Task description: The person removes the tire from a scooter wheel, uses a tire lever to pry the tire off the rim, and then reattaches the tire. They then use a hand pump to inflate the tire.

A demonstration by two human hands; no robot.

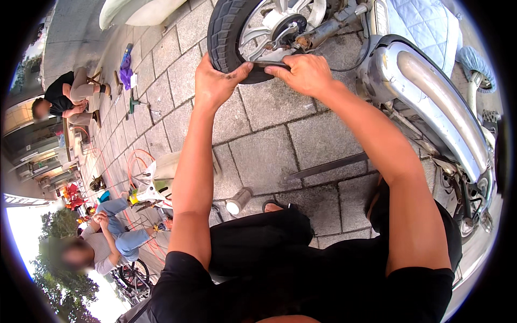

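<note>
My left hand (221,81) is closed on the black tire (223,35) of a scooter wheel, thumb near the bottom of the silver rim (263,40). My right hand (304,75) is closed at the rim's lower right, gripping a narrow dark strip (261,64); whether that is a tool or part of the tire is unclear. The silver hub area shows a rusty tubular strut (318,37). The silver scooter body (423,91) lies along the right, with a pale quilted cover (417,24) behind it.
A long dark metal bar (328,167) and a cylindrical can (239,201) lie on the paving. Two seated people (67,94) (118,237) are at the left, near orange hoses, a small green-and-white motorbike (153,188) and a bicycle (132,274). A purple cloth (126,72) and tools lie nearby.
</note>
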